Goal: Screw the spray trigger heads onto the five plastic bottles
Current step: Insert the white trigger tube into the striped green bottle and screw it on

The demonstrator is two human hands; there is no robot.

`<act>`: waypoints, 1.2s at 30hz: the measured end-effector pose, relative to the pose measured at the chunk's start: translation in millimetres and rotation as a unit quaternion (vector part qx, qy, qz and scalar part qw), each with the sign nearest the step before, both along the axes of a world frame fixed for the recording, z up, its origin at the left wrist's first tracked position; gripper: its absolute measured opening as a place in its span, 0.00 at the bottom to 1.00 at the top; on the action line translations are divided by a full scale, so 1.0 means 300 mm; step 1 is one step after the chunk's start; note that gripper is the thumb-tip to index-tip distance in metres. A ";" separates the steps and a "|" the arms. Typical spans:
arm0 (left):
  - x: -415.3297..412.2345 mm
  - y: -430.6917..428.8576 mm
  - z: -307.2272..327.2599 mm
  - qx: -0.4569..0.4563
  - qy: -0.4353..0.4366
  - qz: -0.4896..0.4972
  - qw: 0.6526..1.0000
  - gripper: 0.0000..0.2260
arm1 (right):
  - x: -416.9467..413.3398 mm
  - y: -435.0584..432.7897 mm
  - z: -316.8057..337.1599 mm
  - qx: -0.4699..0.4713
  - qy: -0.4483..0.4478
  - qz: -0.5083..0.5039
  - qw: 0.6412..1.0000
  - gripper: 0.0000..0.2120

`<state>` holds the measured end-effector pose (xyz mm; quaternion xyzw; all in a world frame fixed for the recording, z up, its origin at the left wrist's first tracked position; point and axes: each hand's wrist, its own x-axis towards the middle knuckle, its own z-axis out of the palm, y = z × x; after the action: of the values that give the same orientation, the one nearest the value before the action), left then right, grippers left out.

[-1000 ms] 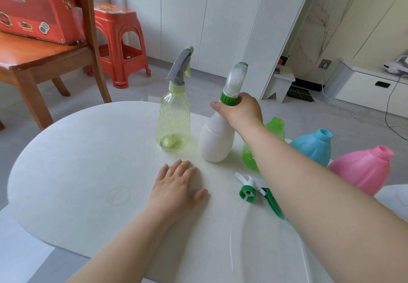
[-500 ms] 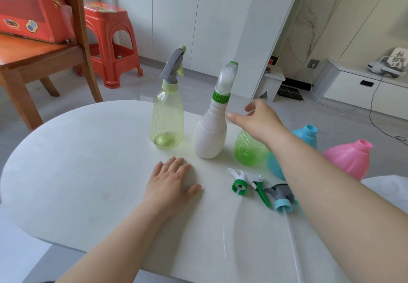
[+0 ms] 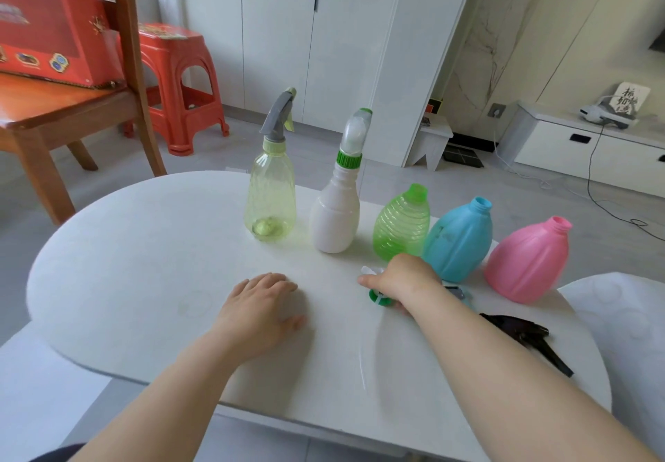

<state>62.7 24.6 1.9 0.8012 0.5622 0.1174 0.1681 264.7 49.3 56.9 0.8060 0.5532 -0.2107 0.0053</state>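
Bottles stand in a row across the white table (image 3: pixel 144 245): yellow bottle (image 3: pixel 270 206) and white bottle (image 3: pixel 336 215) on the left, each already wearing its trigger head, a grey head (image 3: pixel 279 116) on the yellow one and a green-collared head (image 3: pixel 354 137) on the white one. Then come three open necks: green bottle (image 3: pixel 402 225), blue bottle (image 3: pixel 458 240), pink bottle (image 3: pixel 527 260), side by side and close together. Right hand (image 3: pixel 401 281) is down on the table just in front of the green bottle, fingers curled over a green-and-white head (image 3: pixel 378 297) lying there; whether they truly pinch it I cannot tell, the hand hides the contact. A blue-grey head (image 3: pixel 458 291) peeks out just beyond the wrist. A black head (image 3: pixel 521 332) lies flat further right, apart from the hand. Left hand (image 3: pixel 261 308) rests palm down on the bare tabletop, fingers loosely together, holding nothing.
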 end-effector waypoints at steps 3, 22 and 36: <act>-0.003 0.001 0.003 -0.001 0.007 0.000 1.000 0.24 | -0.012 0.000 0.004 -0.029 0.014 -0.010 0.999 0.17; 0.007 -0.017 0.045 -0.020 -0.081 0.017 0.996 0.21 | 0.179 -0.125 0.165 0.085 0.622 -0.067 0.775 0.07; 0.312 0.033 0.120 -0.040 -0.295 0.030 0.954 0.15 | 0.405 -0.168 0.079 0.203 0.695 -0.006 0.689 0.13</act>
<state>156.4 34.7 38.0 0.7063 0.5158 0.3310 0.3544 386.3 -1.0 80.6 0.4137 0.4226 -0.5935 -0.5458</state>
